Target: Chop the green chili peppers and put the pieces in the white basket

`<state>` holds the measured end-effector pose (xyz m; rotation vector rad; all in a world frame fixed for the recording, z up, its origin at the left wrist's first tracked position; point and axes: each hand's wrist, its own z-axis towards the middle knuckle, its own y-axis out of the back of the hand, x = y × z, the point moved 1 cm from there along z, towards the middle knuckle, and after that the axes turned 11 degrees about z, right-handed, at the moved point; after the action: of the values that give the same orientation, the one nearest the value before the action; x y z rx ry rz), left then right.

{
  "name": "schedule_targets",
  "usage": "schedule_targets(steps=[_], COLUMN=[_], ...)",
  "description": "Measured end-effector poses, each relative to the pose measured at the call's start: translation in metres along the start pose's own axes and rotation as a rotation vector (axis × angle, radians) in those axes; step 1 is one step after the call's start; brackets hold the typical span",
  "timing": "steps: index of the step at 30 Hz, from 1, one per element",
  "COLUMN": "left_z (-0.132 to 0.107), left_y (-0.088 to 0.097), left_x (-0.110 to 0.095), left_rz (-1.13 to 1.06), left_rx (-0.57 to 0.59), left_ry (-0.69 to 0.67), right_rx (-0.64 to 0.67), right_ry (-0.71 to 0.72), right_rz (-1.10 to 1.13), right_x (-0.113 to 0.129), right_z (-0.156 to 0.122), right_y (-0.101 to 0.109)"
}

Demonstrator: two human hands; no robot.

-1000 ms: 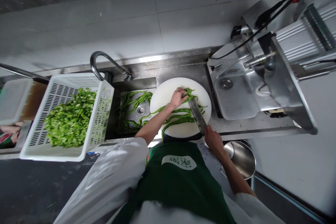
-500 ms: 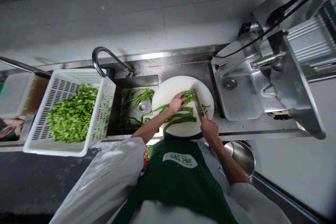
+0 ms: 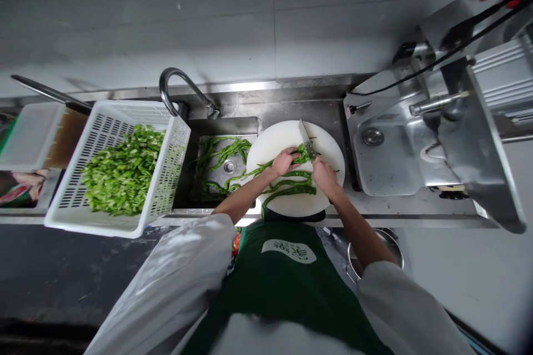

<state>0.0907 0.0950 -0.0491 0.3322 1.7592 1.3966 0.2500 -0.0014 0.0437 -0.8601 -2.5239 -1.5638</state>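
On a round white cutting board (image 3: 272,136), my left hand (image 3: 285,161) presses down on a small bunch of long green chili peppers (image 3: 265,167), fingers curled over them. The handle of a cleaver (image 3: 305,135) is wrapped in my right hand (image 3: 325,175). Its blade slants away from me across the pepper ends, just right of my left fingertips. Cut pepper pieces (image 3: 302,151) lie between the hand and the blade. Nearer to me, several whole green chili peppers (image 3: 295,190) rest on the board, one reaching over its front edge.
Left of the board is a sink (image 3: 229,166) with more green peppers, under a curved faucet (image 3: 183,77). A white plastic basket (image 3: 100,222) heaped with chopped green peppers (image 3: 125,175) stands farther left. To the right sits a metal slicing machine (image 3: 470,133); a metal pot (image 3: 389,241) is below the counter.
My right hand and the cleaver have moved left and away from me, bringing the blade over the peppers nearer my left hand. The view has shifted slightly.
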Motion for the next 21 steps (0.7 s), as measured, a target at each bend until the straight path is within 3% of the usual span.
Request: schedule_targets(steps=[3,7,9,12,15,17,19,21], left_z=[-0.017,-0.03,-0.015,0.033,0.083,0.098,0.091,0.07], left_y=[0.006,0.028,0.04,0.047,0.033,0.013,-0.013,-0.037], left_x=[0.002,0.015,0.02,0.017,-0.004,-0.028,-0.057,-0.087], left_rz=[0.0,-0.021,-0.022,-0.021,-0.004,0.045,0.104,0.153], left_rx=[0.005,-0.033,-0.099,-0.151,-0.053,0.032,0.083,0.114], left_ry=[0.021,0.07,0.12,0.154,0.221,0.268,0.244,0.158], right_rx=[0.003,-0.06,-0.139,-0.258,-0.341,-0.373,-0.383,-0.389], right_ry=[-0.012,-0.018,-0.061,-0.151,-0.243,-0.312,-0.395,-0.476], right_rz=[0.015,0.044,0.065,0.104,0.167,0.222,0.278,0.336], right_x=[-0.01,-0.037,-0.059,-0.097,-0.134,-0.154,-0.17,-0.181], right_z=[0.0,-0.021,-0.039,-0.071,-0.107,-0.132,-0.156,-0.176], right_y=[0.007,0.017,0.02,0.019,0.01,-0.002,-0.017,-0.034])
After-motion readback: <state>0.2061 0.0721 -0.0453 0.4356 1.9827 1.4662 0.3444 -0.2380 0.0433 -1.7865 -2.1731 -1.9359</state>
